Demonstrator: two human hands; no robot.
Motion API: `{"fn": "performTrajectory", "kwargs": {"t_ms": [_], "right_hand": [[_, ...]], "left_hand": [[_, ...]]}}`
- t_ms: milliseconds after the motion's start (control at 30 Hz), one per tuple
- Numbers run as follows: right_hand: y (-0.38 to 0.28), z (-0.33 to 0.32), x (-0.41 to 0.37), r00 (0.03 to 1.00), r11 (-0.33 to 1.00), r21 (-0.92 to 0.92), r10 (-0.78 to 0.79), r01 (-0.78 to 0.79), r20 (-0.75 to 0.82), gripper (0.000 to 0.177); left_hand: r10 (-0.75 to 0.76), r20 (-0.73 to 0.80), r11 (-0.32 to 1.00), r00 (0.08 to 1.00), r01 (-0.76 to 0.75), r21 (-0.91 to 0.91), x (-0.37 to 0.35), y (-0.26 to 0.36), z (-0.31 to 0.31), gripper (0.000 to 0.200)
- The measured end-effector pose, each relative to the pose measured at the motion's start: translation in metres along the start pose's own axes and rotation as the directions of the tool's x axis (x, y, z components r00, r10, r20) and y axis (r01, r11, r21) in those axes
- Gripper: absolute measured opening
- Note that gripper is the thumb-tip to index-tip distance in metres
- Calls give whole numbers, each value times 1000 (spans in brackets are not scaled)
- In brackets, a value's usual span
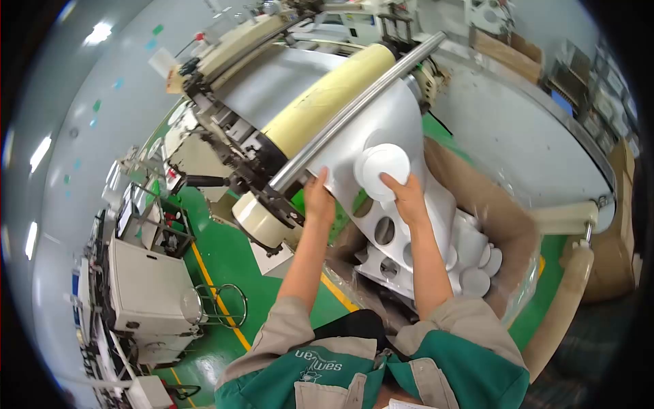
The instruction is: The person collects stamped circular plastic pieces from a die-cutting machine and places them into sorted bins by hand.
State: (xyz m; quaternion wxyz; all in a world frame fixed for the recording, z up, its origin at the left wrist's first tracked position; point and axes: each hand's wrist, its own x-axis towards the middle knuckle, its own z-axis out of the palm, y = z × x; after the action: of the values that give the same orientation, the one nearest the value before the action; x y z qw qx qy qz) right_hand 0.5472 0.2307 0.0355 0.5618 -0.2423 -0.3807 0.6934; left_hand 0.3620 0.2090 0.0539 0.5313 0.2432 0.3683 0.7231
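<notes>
A white sheet [392, 126] with round punched holes hangs down from a steel roller bar [354, 109] on a large machine. My left hand [317, 198] grips the sheet's left edge just under the bar. My right hand [407, 198] holds a stack of white round discs [383, 169] against the sheet. Below them the punched sheet [395, 238] trails into a plastic-lined cardboard box [507, 218] with more white discs [477, 273] lying in it.
A cream-yellow roll [327, 99] lies beside the steel bar. Grey metal cabinets [146, 290] and a wire stool [218, 303] stand on the green floor at left, with a yellow floor line [218, 300]. Padded tube rails [569, 286] stand to the right of the box.
</notes>
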Motion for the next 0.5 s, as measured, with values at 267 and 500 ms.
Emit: {"fn": "performTrajectory", "kwargs": {"t_ms": [267,500], "right_hand": [[23,12,24,989,969,-215,139,-125,52,40],[38,19,2,1000,1000,9,8,-7,-20,34]], "left_hand": [[-119,27,977,993,112,183,-8,-27,-33,22],[-78,51,965,996,62,254,-16,-19,-21,20]]}}
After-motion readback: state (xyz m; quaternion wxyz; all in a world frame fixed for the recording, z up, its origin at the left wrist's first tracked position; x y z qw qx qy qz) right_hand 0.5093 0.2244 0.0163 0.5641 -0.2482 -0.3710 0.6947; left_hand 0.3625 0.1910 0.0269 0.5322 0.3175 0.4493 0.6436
